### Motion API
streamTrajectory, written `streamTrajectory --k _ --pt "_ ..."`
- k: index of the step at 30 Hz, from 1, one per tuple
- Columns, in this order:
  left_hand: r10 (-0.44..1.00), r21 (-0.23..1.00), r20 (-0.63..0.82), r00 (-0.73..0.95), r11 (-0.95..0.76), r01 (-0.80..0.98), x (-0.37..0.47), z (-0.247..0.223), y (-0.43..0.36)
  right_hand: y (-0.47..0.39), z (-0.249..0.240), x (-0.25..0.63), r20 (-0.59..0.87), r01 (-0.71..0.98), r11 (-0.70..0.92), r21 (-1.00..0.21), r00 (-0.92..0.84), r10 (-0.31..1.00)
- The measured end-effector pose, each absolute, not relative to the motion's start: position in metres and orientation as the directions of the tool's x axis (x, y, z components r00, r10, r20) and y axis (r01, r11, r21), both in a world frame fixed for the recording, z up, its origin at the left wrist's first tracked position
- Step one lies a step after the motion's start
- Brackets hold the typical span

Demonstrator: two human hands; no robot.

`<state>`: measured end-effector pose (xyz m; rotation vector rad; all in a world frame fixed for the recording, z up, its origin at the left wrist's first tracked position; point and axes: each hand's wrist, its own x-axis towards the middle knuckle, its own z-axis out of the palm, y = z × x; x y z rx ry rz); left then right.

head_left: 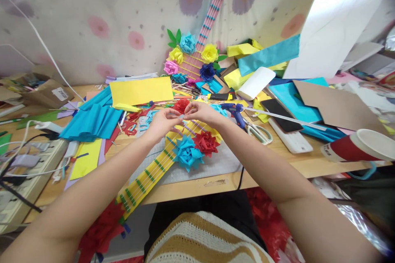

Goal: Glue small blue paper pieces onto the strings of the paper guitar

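A yellow paper guitar (pixel 150 176) with green bands on its neck lies slanted on a grey mat at the table's front edge. On its body sit a light blue paper flower (pixel 188 153) and a red paper flower (pixel 206 143); another red flower (pixel 181 105) shows behind the hands. My left hand (pixel 166 122) and my right hand (pixel 200 113) meet above the body, fingertips pinched close together. Whatever they hold between them is too small to make out. A blue glue gun (pixel 235 111) lies just right of my right hand.
Scissors (pixel 260 132), a black phone (pixel 279 115) and a red-and-white cup (pixel 354 146) are on the right. Yellow paper (pixel 142 91) and blue crepe paper (pixel 92 119) lie at the left. A pink paper guitar (pixel 210 18) leans on the back wall. A power strip (pixel 33 172) sits far left.
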<state>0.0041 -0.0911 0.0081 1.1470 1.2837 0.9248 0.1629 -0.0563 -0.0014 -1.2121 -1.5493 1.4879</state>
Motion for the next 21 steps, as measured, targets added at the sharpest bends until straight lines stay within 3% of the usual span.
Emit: streamTrajectory --k 4,10,14,17,21 --pt "0.979 0.977 -0.202 0.034 0.199 0.076 0.007 0.011 -0.092 -0.057 0.002 0.172 -0.112 0.168 -0.056 -0.984 -0.351 0.93" --pt "0.982 0.975 -0.187 0.018 0.183 0.127 0.004 0.012 -0.09 -0.073 -0.002 0.231 -0.028 0.269 0.025 -0.963 -0.194 0.981" --pt "0.987 0.981 -0.16 0.022 0.156 0.113 -0.002 0.009 -0.087 -0.102 -0.013 0.286 -0.113 0.406 -0.062 -0.912 -0.103 0.988" --pt "0.989 0.984 -0.149 -0.007 0.149 0.096 -0.005 0.009 -0.086 -0.117 -0.025 0.321 -0.223 0.588 -0.164 -0.792 -0.03 0.974" --pt "0.986 0.98 -0.166 -0.031 0.169 0.108 -0.004 0.011 -0.088 -0.106 -0.044 0.342 -0.034 0.775 -0.243 -0.584 0.275 0.961"
